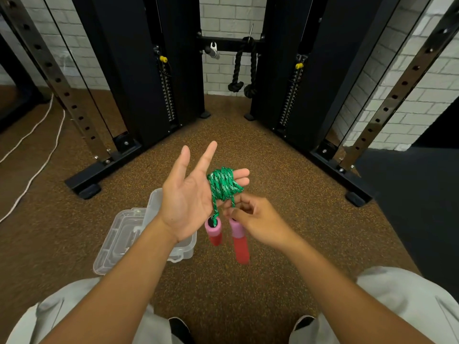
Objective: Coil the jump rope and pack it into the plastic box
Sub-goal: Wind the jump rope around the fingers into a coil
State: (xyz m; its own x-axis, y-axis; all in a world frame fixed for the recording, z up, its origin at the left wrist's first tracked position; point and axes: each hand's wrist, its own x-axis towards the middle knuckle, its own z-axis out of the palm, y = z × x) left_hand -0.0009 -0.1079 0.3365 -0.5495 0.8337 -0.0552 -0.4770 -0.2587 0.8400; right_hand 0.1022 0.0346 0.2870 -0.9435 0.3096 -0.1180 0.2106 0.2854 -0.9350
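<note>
The green jump rope (223, 184) is wound in a coil around the two outer fingers of my left hand (191, 194), which is held palm up with straight, spread fingers. Two red and pink handles (239, 240) hang below the coil. My right hand (255, 219) pinches the rope just above the right handle. The clear plastic box (124, 240) stands open on the floor under my left forearm, its lid tilted up behind it.
A black cable machine frame (104, 167) stands ahead on brown speckled flooring. A black rope attachment (244, 68) hangs at its centre. White cords (32, 175) lie on the floor at left. My knees (397, 301) are at the bottom edge.
</note>
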